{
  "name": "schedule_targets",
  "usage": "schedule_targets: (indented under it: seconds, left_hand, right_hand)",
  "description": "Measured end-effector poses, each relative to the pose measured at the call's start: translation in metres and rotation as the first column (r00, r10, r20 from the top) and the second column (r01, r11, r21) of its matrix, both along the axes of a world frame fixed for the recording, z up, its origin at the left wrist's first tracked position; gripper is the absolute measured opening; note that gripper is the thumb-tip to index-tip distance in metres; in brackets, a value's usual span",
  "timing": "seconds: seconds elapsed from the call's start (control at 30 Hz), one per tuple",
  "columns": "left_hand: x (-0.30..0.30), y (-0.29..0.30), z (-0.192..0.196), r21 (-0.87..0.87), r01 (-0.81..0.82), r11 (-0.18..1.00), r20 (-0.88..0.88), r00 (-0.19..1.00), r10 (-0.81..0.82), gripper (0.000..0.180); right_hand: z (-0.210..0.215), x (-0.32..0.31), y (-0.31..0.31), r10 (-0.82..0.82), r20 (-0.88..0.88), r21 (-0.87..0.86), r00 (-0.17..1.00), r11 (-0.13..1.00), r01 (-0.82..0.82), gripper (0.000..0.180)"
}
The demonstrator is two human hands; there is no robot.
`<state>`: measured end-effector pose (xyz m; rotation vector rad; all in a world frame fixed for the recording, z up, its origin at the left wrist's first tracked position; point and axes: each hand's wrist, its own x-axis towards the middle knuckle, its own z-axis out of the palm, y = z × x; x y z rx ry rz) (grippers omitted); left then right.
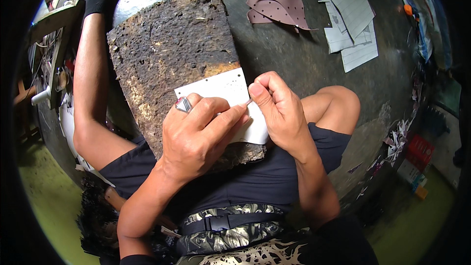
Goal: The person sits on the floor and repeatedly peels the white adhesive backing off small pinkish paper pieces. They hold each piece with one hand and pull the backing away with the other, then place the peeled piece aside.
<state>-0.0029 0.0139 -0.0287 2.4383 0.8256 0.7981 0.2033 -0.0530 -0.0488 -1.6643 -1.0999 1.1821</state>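
Note:
A white sheet (211, 86) with small dark dots along its far edge lies on a thick, rough, worn board (171, 34) across my lap. My left hand (196, 130), with a red-stoned ring, is over the sheet. Its index finger stretches to the sheet's right edge, and the thumb is partly hidden beneath; the fingers hold the sheet there. Just right of that fingertip, my right hand (282, 110) is closed in a pinch at the edge. Something small and thin seems to show between the two hands, too small to name.
Brownish-pink strips with dark dots (277, 1) lie on the dark floor beyond the board. Lined paper sheets (351, 14) are at the far right. Paper scraps (398, 137) and a red box (418, 151) lie farther right. A wooden frame (54, 64) stands left, beside my outstretched leg.

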Motion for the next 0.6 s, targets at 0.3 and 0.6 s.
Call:
schedule_targets:
  seconds: [0.3,0.6]
  left_hand:
    - [0.000,0.000,0.000,-0.012,0.017,1.000,-0.018,1.000,-0.017,0.030]
    - [-0.001,0.000,0.002,-0.010,0.032,0.999,-0.032,0.999,-0.032,0.031]
  right_hand:
    - [-0.014,0.005,0.001,-0.014,0.014,0.031,1.000,0.999,0.014,0.032]
    - [-0.024,0.012,0.004,-0.033,0.078,0.026,0.996,0.999,0.031,0.033]
